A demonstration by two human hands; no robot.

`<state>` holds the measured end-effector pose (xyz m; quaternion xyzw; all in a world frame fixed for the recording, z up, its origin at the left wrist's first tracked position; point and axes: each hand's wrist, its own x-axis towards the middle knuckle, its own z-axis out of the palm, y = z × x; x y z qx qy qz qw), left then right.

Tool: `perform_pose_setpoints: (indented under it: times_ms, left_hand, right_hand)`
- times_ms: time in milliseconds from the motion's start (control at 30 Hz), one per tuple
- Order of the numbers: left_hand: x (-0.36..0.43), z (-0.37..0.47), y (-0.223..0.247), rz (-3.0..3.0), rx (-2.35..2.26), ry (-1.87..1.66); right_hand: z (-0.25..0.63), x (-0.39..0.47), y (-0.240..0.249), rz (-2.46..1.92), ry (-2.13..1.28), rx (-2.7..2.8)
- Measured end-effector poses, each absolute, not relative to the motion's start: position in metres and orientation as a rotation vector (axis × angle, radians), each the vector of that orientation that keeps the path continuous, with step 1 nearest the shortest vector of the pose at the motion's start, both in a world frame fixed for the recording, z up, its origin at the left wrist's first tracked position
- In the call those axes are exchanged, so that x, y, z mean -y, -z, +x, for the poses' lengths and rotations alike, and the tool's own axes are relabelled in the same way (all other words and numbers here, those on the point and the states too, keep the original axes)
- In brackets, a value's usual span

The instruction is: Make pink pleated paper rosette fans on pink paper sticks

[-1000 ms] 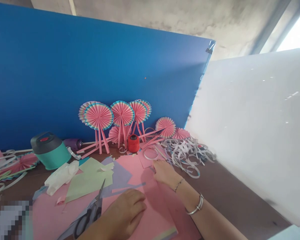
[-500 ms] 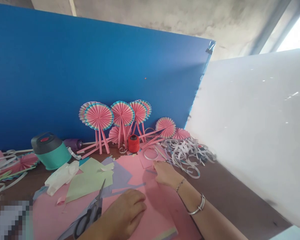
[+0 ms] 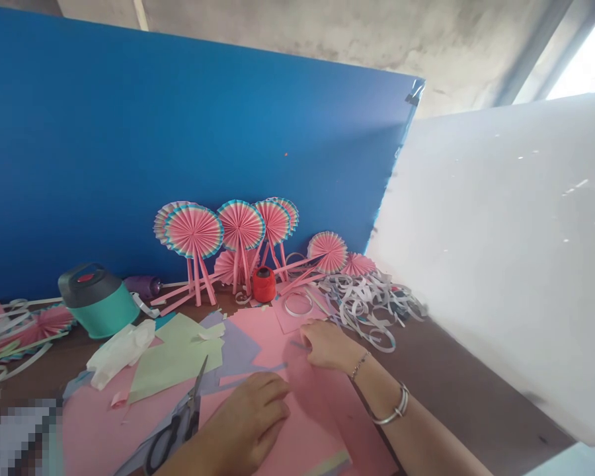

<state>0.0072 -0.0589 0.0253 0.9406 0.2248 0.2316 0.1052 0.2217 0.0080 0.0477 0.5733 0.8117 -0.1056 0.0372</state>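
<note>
My left hand [image 3: 250,420] rests on a pink sheet of paper [image 3: 307,430] near the bottom middle, its fingers curled together and their undersides hidden. Farther up and to the right, my right hand [image 3: 330,345] has closed fingers at the upper part of the pink paper, seemingly pinching it; the fingertips are partly hidden. Dark-handled scissors [image 3: 196,396] lie beside my left hand, blades pointing away. Under and around them are more pink sheets, a pale green sheet [image 3: 176,354] and lilac paper [image 3: 242,344].
Several pleated pink paper fans [image 3: 193,229] stand against the blue board [image 3: 129,132]. A red spool [image 3: 264,285], a teal-and-black container [image 3: 102,307] and crumpled white material [image 3: 121,354] lie across the table. White curled paper strips [image 3: 361,301] are heaped by the white wall [image 3: 500,264].
My right hand has shifted slightly toward me, and its fingers have drawn in at the paper. My left hand stays in nearly the same place.
</note>
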Motion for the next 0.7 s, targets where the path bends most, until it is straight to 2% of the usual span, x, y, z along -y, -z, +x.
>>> perform_pose_setpoints:
  times_ms: [533,700]
  left_hand:
    - [0.059,0.008,-0.027,2.741,-0.683,-0.648]
    - [0.061,0.008,-0.032,2.740,-0.689,-0.636]
  right_hand:
    - [0.217,-0.004,-0.055,1.750,0.280,-2.433]
    - [0.225,-0.013,-0.044,1.817,0.317,-2.589]
